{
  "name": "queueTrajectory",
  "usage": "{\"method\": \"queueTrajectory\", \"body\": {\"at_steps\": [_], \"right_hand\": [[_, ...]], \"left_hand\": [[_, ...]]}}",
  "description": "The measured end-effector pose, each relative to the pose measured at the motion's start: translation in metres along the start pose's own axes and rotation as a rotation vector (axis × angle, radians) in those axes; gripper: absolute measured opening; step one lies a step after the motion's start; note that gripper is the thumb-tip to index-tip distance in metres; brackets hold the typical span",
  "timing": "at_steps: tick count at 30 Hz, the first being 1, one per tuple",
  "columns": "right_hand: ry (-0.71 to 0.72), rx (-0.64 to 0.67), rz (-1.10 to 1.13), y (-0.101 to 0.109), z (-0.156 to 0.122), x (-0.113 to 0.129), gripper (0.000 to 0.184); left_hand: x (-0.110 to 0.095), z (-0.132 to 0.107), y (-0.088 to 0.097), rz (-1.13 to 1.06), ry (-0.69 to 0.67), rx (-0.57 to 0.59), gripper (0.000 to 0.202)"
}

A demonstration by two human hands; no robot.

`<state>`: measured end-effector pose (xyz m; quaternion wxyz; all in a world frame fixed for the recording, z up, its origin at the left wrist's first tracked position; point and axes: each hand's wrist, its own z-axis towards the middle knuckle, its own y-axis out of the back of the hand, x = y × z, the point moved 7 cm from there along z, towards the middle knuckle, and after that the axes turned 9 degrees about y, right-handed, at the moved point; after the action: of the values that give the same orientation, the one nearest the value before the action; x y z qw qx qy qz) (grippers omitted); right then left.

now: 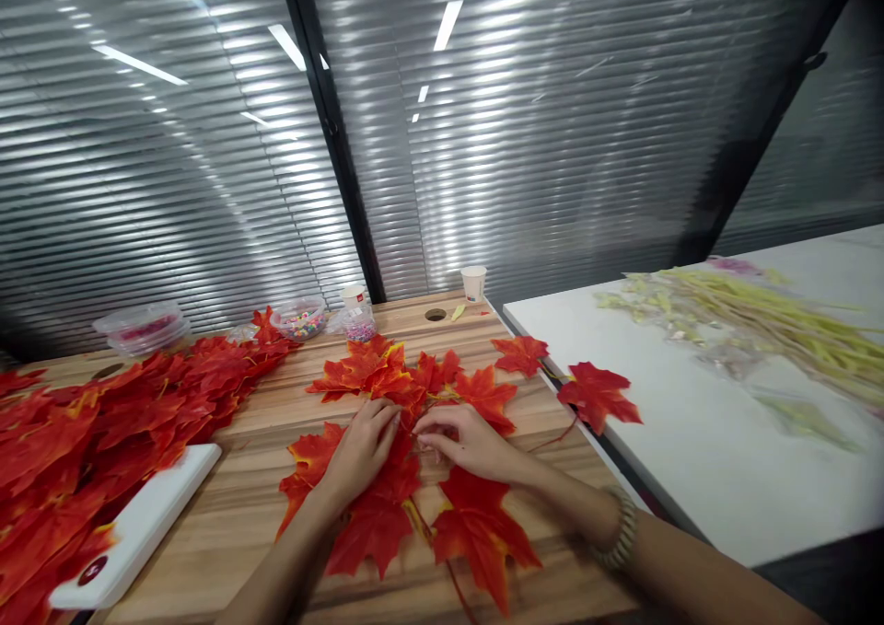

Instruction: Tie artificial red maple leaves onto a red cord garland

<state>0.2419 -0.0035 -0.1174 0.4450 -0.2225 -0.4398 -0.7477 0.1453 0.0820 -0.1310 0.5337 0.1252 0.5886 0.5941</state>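
A garland of red-orange artificial maple leaves [387,505] lies spread on the wooden table [241,505] in front of me. My left hand [363,450] rests on the leaves with its fingertips pressed together at the garland's centre. My right hand [462,441] meets it there, fingers curled in a pinch on the stem between the leaves. A beaded bracelet [622,528] sits on my right wrist. One leaf [598,395] hangs over the table's right edge.
A big heap of loose red leaves [89,432] covers the left side, with a white flat device [138,524] beside it. Bowls of coloured beads [300,319], plastic tubs [142,326] and paper cups [473,283] stand at the back. A white table [691,441] with yellow-green stems [760,321] adjoins on the right.
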Motion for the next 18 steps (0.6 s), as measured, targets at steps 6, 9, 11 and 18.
{"method": "queueTrajectory", "body": {"at_steps": [6, 9, 11, 18], "right_hand": [[0.0, 0.006, -0.011, -0.0014, -0.0002, -0.0007, 0.018], [-0.001, 0.018, -0.009, -0.0025, -0.001, -0.002, 0.017], [-0.005, 0.024, -0.006, -0.0029, -0.0015, -0.0028, 0.017], [-0.015, 0.037, 0.015, -0.0041, -0.0016, -0.0037, 0.017]], "left_hand": [[0.0012, 0.0001, -0.0019, -0.001, -0.005, 0.007, 0.027], [0.0003, -0.0003, -0.0023, 0.01, -0.012, 0.016, 0.026], [-0.0003, -0.0006, -0.0022, 0.018, -0.014, 0.019, 0.027], [-0.0004, -0.0005, -0.0035, 0.023, -0.012, 0.03, 0.027]]}}
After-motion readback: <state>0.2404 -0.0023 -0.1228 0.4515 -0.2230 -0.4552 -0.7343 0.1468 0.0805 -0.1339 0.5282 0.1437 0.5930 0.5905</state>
